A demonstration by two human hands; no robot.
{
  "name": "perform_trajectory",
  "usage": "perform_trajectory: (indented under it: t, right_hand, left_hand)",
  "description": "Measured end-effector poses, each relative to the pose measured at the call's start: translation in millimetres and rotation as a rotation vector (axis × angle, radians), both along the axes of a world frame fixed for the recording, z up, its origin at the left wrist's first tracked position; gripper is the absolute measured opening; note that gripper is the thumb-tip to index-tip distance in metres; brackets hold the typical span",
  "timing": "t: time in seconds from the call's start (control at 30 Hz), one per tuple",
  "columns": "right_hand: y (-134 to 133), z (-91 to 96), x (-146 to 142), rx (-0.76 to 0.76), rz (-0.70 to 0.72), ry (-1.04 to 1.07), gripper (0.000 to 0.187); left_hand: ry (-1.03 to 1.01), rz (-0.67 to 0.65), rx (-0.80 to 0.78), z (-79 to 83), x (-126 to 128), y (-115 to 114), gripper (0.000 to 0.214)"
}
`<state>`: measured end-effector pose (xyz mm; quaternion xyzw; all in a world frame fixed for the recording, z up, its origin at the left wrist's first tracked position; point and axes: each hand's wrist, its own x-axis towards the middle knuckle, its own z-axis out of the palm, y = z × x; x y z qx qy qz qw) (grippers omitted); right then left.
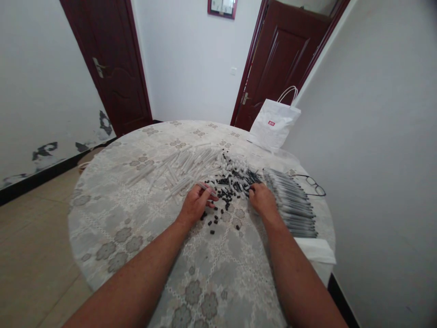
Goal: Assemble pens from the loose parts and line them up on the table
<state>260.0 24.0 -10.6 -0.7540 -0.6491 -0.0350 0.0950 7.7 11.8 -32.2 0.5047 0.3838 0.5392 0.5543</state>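
My left hand [197,202] is closed around a clear pen barrel [206,189], which slants across its fingers. Just beyond it lies a spread of clear pen barrels [186,166]. My right hand [262,198] reaches to the edge of a pile of dark thin pen parts [251,176], its fingers curled together; what they pinch is hidden. Between the hands are scattered small black pen parts [225,193], mixed with small white pieces [235,166] farther back. A row of grey pens [295,205] lies side by side, just right of my right hand.
A patterned tablecloth [136,228] covers the round table. Glasses [314,186] lie near the right edge, beyond the row of pens. A white paper bag [275,123] stands at the back right by the wall. A folded white cloth or paper [316,249] lies in front of the pens.
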Motion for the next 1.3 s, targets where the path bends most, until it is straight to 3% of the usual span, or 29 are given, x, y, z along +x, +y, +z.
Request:
perform_trajectory:
  t: [0.33, 0.63, 0.97, 1.3]
  right_hand:
    - [-4, -0.3, -12, -0.135, 0.052, -0.051, 0.027]
    - [-5, -8.2, -29, -0.089, 0.270, 0.028, 0.025]
    - [-2, -7.2, -14, -0.038, 0.091, -0.031, 0.025]
    - [-7, -10.3, -46, -0.023, 0.057, -0.027, 0.035]
  left_hand:
    - [0.063, -0.013, 0.026, 2.2, 1, -4, 0.029]
    - [0.111, -0.004, 0.045, 3.6, 1, -4, 0.029]
    - [0.130, -0.013, 0.057, 2.7, 2, -6, 0.027]
    - [0.146, -0.005, 0.056, 2.8, 3, -7, 0.028]
